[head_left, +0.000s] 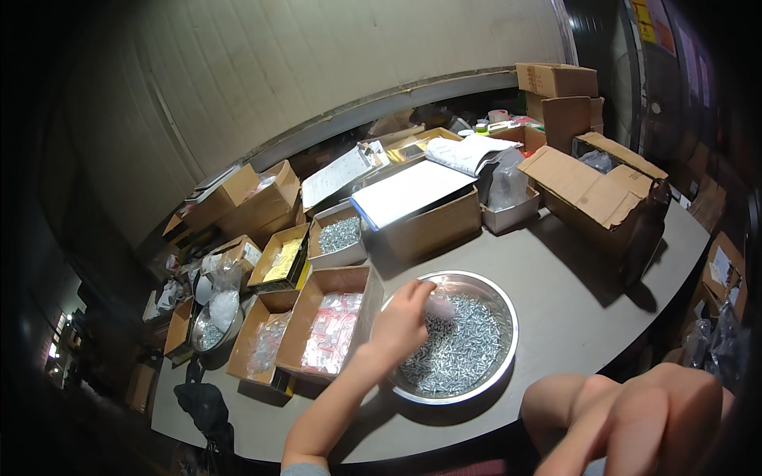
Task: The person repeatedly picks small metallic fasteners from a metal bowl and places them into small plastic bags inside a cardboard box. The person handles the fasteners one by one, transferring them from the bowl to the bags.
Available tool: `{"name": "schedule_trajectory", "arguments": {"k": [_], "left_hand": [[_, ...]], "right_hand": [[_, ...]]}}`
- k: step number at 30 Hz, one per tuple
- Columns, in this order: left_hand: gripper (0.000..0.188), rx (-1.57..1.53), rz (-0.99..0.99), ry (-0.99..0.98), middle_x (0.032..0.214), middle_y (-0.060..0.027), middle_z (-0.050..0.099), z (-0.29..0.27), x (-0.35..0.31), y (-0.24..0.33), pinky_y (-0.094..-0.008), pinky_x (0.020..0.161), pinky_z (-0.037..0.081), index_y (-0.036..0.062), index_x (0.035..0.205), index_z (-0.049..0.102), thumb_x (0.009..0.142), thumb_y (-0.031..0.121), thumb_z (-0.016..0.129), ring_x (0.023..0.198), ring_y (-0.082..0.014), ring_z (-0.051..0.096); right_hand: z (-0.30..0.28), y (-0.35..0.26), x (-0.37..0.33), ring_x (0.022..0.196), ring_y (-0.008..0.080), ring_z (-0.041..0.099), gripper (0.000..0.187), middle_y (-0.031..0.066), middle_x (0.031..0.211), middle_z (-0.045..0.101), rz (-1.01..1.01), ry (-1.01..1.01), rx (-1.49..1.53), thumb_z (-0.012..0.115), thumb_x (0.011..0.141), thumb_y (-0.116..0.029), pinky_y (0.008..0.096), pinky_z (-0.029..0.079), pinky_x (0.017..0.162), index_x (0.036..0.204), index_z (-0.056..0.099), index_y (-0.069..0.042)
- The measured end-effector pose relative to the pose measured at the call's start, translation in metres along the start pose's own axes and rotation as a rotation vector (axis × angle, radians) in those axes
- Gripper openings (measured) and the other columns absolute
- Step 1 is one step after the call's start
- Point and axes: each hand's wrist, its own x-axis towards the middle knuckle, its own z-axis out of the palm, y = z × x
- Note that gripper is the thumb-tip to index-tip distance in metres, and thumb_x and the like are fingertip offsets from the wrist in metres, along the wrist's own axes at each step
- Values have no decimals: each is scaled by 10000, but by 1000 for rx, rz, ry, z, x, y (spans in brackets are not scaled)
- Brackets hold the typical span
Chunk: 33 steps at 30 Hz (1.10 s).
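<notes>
My left hand [402, 321] reaches over the left rim of a round steel bowl [514, 349]. The bowl holds a heap of small silvery screws [460, 357]. Thumb and fingers are pinched together on what looks like a small clear plastic bag [440, 307], blurred, just above the screws. At the lower right, very close, is my right hand [643, 408]. Its fingers are bent and closed; whatever lies inside them is hidden. Left of the bowl, an open cardboard box [367, 305] contains small clear bags with red strips [332, 333].
Beside that box stand another box of clear bags [266, 341], a box with yellow packets [282, 260] and a white box of screws [340, 236]. Papers [413, 194] cover a larger carton behind the bowl. An open-flapped carton [591, 186] stands at right on the grey table [548, 309].
</notes>
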Motion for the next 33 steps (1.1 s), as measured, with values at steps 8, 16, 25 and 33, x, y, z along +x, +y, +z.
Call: {"name": "schedule_trajectory", "arguments": {"k": [8, 16, 25, 33], "left_hand": [[334, -286, 270, -67, 1092, -156, 670, 8, -78, 56, -386, 789, 573, 37, 1231, 632, 937, 184, 693, 957, -327, 683], [359, -269, 171, 92, 924, -136, 702, 6, -108, 59, -357, 666, 569, -22, 1134, 634, 935, 262, 725, 792, -291, 711], [325, -77, -28, -91, 839, -113, 689, -16, -77, 39, -413, 614, 539, 70, 1004, 621, 890, 348, 747, 722, -300, 700], [435, -23, -22, -386, 1062, -190, 659, 10, -48, 29, -495, 767, 530, 18, 1106, 556, 886, 356, 722, 943, -399, 677]], "right_hand": [[47, -14, 18, 512, 128, 432, 180, 62, 752, 510, 139, 426, -627, 456, 1021, -22, 275, 472, 498, 846, 422, -52], [78, 30, 10, 574, 136, 441, 35, 83, 845, 513, -175, 705, -295, 445, 1047, -114, 254, 400, 483, 1048, 450, -80], [21, 27, 10, 542, 133, 434, 92, 85, 817, 508, -97, 213, -79, 515, 1014, -107, 251, 395, 445, 1074, 452, -80], [22, 28, 5, 514, 128, 426, 148, 81, 775, 503, 3, 142, -183, 580, 983, -98, 250, 396, 419, 1067, 459, -79]]}}
